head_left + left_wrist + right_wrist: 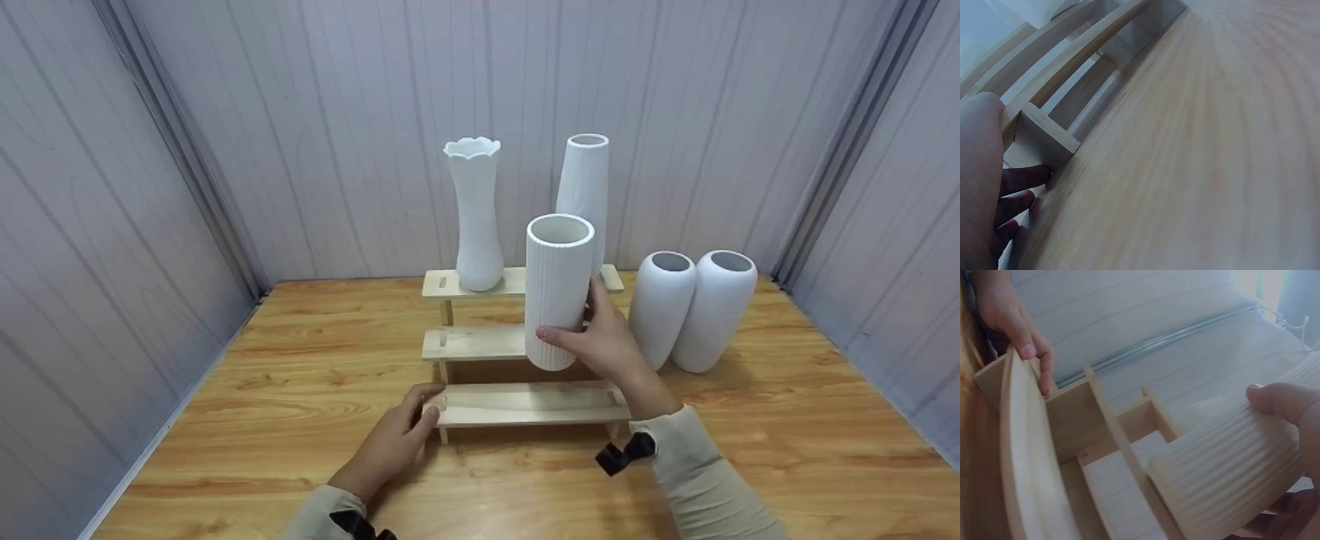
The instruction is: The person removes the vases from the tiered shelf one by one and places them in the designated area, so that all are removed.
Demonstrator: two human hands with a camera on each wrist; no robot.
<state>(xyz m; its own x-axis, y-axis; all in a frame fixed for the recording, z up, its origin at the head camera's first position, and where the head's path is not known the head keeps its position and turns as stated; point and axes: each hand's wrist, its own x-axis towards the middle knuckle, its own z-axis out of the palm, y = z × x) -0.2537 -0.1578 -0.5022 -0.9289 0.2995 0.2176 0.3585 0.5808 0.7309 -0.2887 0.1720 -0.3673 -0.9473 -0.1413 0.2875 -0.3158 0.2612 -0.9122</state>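
Observation:
My right hand [611, 341] grips a white cylindrical vase [559, 292] with fine vertical ribs, thumb across its front and fingers behind. The vase is upright in the head view and overlaps the middle shelf; in the right wrist view its ribbed wall [1230, 467] is beside the shelf edges. With my left hand [397, 435] I hold the left end of the lowest shelf of a three-step wooden stand [525, 405]. The left wrist view shows the thumb at the shelf's top and fingers around the end support [1044, 138].
On the top shelf stand a scalloped-rim white vase [478, 217] at left and a tall tapered white vase [585, 176] at right, partly hidden. Two rounded white vases [664, 307] [716, 311] stand side by side on the wooden table [300, 360], right of the stand. Panelled walls enclose the table.

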